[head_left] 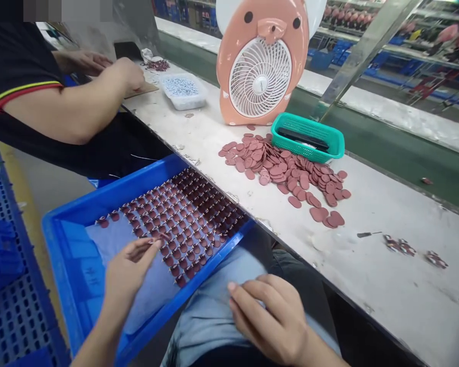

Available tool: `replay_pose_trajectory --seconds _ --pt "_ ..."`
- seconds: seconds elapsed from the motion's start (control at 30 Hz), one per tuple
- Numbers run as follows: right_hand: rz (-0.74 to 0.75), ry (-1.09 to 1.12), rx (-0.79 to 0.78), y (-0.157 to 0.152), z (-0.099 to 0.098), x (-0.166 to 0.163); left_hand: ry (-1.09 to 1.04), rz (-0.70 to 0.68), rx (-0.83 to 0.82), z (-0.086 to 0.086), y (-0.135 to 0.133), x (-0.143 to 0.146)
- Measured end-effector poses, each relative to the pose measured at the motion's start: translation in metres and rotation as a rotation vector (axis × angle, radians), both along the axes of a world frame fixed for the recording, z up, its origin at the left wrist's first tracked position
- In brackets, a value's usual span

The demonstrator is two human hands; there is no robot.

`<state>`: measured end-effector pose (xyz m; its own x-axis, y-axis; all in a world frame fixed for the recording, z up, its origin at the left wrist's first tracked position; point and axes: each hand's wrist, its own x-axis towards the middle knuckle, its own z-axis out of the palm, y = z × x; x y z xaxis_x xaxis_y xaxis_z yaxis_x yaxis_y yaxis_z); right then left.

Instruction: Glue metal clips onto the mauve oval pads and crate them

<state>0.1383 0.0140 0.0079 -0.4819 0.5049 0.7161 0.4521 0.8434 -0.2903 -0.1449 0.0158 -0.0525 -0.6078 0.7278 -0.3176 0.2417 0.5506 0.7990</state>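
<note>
Over the blue tray (71, 300), my left hand (128, 270) pinches a small reddish-brown piece (163, 237) between thumb and fingertips. Below it, close rows of small reddish-brown pieces with light-coloured tops (179, 219) lie on a pale blue sheet (149, 290) inside the tray. My right hand (270, 316) hovers above my lap with its fingers curled together. Whatever those fingers may hold is hidden. On the bench to the right of the tray lies a loose pile of flat, oval reddish-brown pieces (279, 165).
Behind the pile stand a pink animal-shaped fan (262, 84) and a green basket (308, 136) holding a dark object. A thin dark-handled tool (368, 234) and a few small assembled parts (400, 244) lie on the bench (416, 290). Left, a co-worker's arms (80, 104) reach near a white tub (182, 92).
</note>
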Motion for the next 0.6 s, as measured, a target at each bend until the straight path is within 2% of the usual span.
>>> replay_pose_trajectory --seconds 0.1,0.17,0.27,0.4,0.5,0.6 --pt "-0.084 -0.014 -0.026 -0.003 -0.007 0.025 0.254 -0.113 -0.257 -0.023 0.006 -0.056" --pt "-0.144 -0.037 -0.027 -0.003 -0.014 0.038 0.351 -0.226 -0.382 -0.036 0.01 -0.075" --pt "-0.202 -0.067 -0.025 -0.003 -0.021 0.053 0.446 -0.359 -0.509 -0.051 0.016 -0.083" --pt "-0.253 -0.071 -0.008 -0.006 -0.024 0.063 0.518 -0.435 -0.596 -0.066 0.022 -0.082" --pt "-0.294 -0.076 0.009 -0.009 -0.023 0.069 0.553 -0.457 -0.592 -0.073 0.023 -0.085" --pt "-0.331 -0.077 0.029 -0.009 -0.021 0.077 0.59 -0.467 -0.513 -0.07 0.021 -0.088"
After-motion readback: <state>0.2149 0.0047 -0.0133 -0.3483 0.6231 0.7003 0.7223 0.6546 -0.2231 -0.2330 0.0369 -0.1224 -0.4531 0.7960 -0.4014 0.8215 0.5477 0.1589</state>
